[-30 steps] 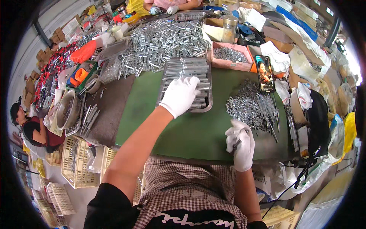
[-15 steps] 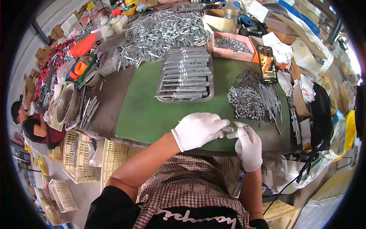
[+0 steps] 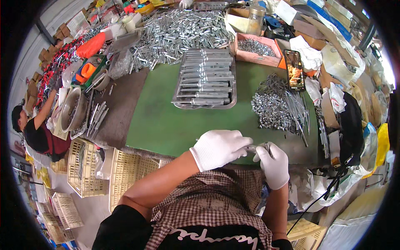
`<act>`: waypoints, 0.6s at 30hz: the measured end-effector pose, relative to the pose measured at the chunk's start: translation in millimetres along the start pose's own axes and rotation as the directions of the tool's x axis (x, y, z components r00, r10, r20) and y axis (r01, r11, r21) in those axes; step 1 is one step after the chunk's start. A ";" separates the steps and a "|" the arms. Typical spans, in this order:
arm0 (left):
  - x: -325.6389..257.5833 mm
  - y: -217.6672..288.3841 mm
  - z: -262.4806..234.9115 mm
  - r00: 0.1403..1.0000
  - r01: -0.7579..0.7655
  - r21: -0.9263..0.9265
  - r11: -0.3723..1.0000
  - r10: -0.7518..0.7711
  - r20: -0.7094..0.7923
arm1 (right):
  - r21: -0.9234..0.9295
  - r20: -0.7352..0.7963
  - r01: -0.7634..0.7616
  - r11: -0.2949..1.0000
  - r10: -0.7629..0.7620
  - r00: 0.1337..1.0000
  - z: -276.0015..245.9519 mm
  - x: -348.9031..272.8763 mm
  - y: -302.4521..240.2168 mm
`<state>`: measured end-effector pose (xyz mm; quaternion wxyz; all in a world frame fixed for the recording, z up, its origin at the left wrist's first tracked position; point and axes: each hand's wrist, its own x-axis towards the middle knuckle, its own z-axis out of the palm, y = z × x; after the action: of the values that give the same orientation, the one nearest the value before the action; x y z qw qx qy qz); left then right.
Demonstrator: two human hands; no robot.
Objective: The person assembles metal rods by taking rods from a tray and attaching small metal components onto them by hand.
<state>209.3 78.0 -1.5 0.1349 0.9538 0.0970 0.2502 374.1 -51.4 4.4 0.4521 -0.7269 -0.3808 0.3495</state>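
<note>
Both of my hands wear white gloves and meet just over the near edge of a green work mat [image 3: 162, 112]. A slim silver metal tube [image 3: 250, 148] shows between them. My left hand [image 3: 221, 149] is wrapped round it, hiding most of its length. My right hand [image 3: 273, 165] is closed at the tube's right end, thumb and fingers pinched together; a small metal part seems to stick up there, too small to name. Beyond the hands, a metal tray [image 3: 204, 106] holds a stacked row of similar silver tubes with thin rods [image 3: 210, 89].
Right of the tray lie a heap of small metal fittings [image 3: 271, 110], dark small parts [image 3: 271, 84] and thin rods [image 3: 298, 112]. A phone [image 3: 294, 70] stands behind them, near a pink box [image 3: 258, 58]. Loose tubes [image 3: 183, 35] cover the back. A co-worker [image 3: 39, 129] is at far left.
My right fingers have drawn together at the tube's end, and the tube has turned slightly. The co-worker's arm now reaches out over the red parts. The whole view has shifted a little.
</note>
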 end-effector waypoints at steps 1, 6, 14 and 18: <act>-0.1 3.0 -2.2 0.999 0.046 -0.034 0.998 -0.046 0.006 | -0.002 0.002 -0.002 1.000 0.002 1.000 -1.6 0.1 1.0; -1.3 4.8 -0.5 0.993 0.116 -0.143 0.983 -0.117 0.002 | 0.121 -0.068 -0.127 0.985 0.136 0.988 -5.7 -0.6 -4.6; -1.9 7.9 -0.3 0.993 0.107 -0.061 0.992 -0.110 -0.053 | 0.050 -0.044 0.000 0.999 0.002 0.999 -9.2 3.5 5.5; -5.1 18.1 1.2 0.988 0.147 0.119 0.982 -0.152 0.039 | -0.268 -0.258 0.132 0.954 -0.203 0.945 -33.6 30.6 11.2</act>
<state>207.6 59.4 0.8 0.1000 0.9558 0.1795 0.2102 419.7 -41.2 0.7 0.4361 -0.7844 -0.4139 0.1521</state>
